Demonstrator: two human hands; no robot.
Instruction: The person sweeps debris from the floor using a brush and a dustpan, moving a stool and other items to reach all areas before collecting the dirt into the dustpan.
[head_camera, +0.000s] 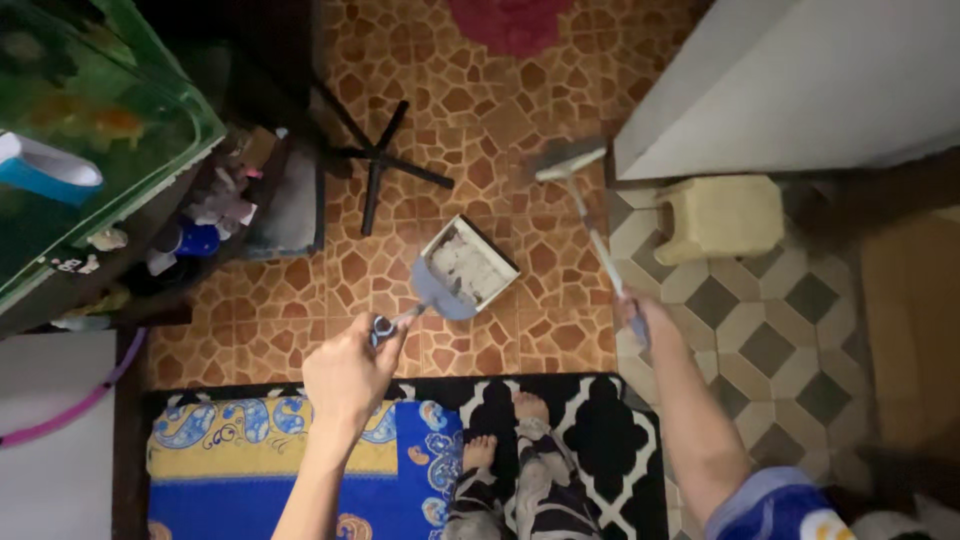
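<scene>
Left hand (345, 372) fist-wrapped on dustpan (460, 272) handle, pan held just ahead & to its right, over the brown stone-pattern floor (290, 300), pale debris inside. Right hand (632, 315) clamped round broom (580, 205) stick; broom head up ahead of it, slightly left, near white cabinet (790, 85) corner, blurred. Yellow stool (720, 215) ahead-right of right hand on grey diamond tiles. Bare feet (505, 430) below & between both hands on black-white mat (600, 440); blue-yellow mat (250, 460) under left forearm. Fish tank (90, 130) far left of left hand, black stand legs (380, 160) ahead.
</scene>
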